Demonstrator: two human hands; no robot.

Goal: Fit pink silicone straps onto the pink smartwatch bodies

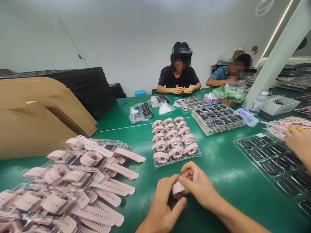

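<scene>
Over the green table, in the lower middle of the head view, a pink smartwatch (pixel 178 190) is held between both hands. My left hand (pixel 163 203) has its fingers curled around the left side of the watch, thumb below. On the strap's upper right side, my right hand (pixel 199 185) pinches, and a strap end sticks up between its fingers. Most of the watch body is hidden. Just beyond the hands lies a clear tray (pixel 178 160) with rows of pink watches, their straps looped. Left of my hands is a big pile of pink watches and straps (pixel 73 184).
Cardboard (pixel 36 116) stands at the left. A stack of trays with black watch faces (pixel 217 118) sits right of centre, another tray (pixel 269 166) nearer. A co-worker's hand (pixel 298 145) reaches in at the right edge. A bottle (pixel 259 103) stands by a slanted post (pixel 274 55). Two people sit opposite.
</scene>
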